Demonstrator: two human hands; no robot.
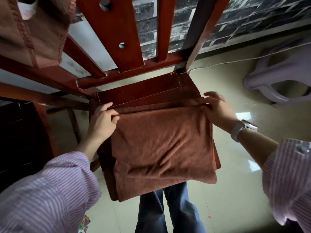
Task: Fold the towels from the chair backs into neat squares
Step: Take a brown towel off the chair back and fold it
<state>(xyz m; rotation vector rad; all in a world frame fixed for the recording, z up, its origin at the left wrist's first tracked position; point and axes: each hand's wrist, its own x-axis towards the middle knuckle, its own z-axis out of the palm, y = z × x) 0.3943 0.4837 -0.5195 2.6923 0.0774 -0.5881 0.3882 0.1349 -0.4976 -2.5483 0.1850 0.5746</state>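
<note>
The brown towel (161,145) lies folded on the seat of the red wooden chair (144,89), its near edge hanging over the front. The left hand (103,121) pinches the far left corner, fingers curled tight on the fold. The right hand (217,109) is at the far right corner, thumb and fingers on the cloth, the other fingers spread loose. The towel stretches between both grips. Another towel (32,36) hangs over a chair back, upper left.
</note>
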